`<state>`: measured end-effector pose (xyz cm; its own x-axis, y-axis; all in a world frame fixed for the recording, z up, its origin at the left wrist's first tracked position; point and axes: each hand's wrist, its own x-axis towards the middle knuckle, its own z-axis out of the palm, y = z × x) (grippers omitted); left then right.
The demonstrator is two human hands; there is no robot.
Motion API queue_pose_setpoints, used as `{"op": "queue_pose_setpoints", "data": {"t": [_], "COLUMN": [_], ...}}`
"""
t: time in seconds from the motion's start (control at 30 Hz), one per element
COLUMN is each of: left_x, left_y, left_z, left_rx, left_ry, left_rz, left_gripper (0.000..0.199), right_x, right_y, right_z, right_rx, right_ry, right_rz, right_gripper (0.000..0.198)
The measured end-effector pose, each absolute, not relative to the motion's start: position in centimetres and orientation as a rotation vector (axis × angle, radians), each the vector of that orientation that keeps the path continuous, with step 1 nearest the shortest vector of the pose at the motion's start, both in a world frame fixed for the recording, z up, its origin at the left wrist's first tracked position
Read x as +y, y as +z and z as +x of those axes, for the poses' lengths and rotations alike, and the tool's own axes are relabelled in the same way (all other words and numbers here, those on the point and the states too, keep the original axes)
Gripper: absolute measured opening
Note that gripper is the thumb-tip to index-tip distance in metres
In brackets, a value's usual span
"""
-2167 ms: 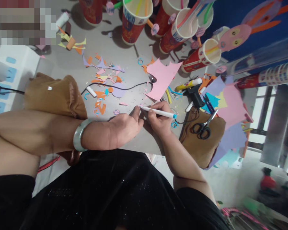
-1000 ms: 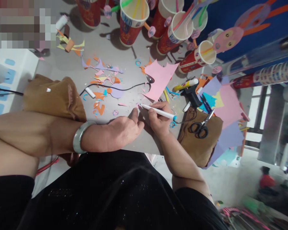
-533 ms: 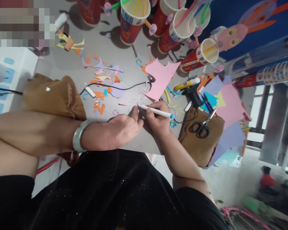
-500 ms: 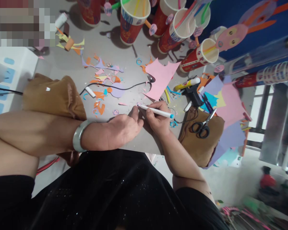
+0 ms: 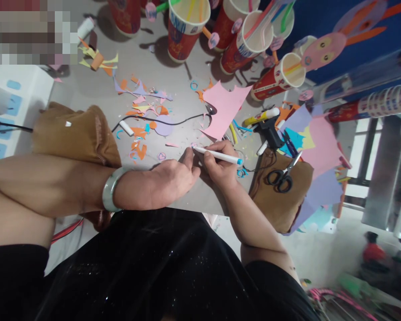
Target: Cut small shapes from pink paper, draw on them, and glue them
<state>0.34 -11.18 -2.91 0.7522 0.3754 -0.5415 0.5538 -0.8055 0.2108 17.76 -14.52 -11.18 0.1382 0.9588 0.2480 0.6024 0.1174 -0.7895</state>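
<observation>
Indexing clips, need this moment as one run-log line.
right hand: grips slim white blue-ended plastic marker, tip at small pink paper piece | left hand: index finger beside piece | nearby: black-handled metal scissors on brown cloth bundle

There are two bare hands (image 5: 172,180), one white marker with blue end (image 5: 222,156), one black glue gun (image 5: 272,133), one pale-green round bangle (image 5: 111,191) and two brown cloth bundles (image 5: 70,131).

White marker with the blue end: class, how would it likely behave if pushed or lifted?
If pushed, the white marker would probably roll, since its barrel looks round. It is likely stiff, as it looks straight in the right hand. Its slim build suggests it is light.
</observation>
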Motion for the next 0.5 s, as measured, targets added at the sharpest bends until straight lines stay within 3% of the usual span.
{"op": "queue_pose_setpoints", "data": {"t": [0.5], "left_x": [-11.14], "left_y": [-2.79], "left_z": [0.12], "left_rx": [0.655], "left_ry": [-0.69], "left_rz": [2.613], "left_gripper": [0.05], "right_x": [-14.84], "right_y": [-11.63], "right_z": [17.82], "right_rx": [-1.482], "right_ry": [0.611], "right_rz": [-1.576], "right_gripper": [0.007]}}
